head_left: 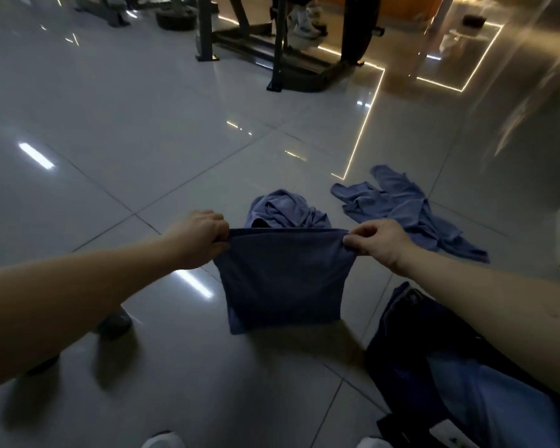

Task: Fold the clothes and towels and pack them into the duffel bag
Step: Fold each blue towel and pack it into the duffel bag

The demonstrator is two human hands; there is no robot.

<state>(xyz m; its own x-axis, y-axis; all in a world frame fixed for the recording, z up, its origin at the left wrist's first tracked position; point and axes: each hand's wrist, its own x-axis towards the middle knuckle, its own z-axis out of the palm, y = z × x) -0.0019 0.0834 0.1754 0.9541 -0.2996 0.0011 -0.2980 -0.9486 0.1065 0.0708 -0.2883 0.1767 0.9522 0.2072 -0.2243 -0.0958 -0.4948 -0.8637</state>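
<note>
Out in front, above the floor, set apart at either end of a taut top edge: left hand and right hand, each pinching a corner of the towel. Hangs doubled, seemingly clear of the tiles. To fold well: keep corners level, bring together squarely, match edges. Long axis, by a little, across from hand to hand; free edge pointing down. Beyond, one crumpled cloth, one sprawled cloth; near right, bag.
</note>
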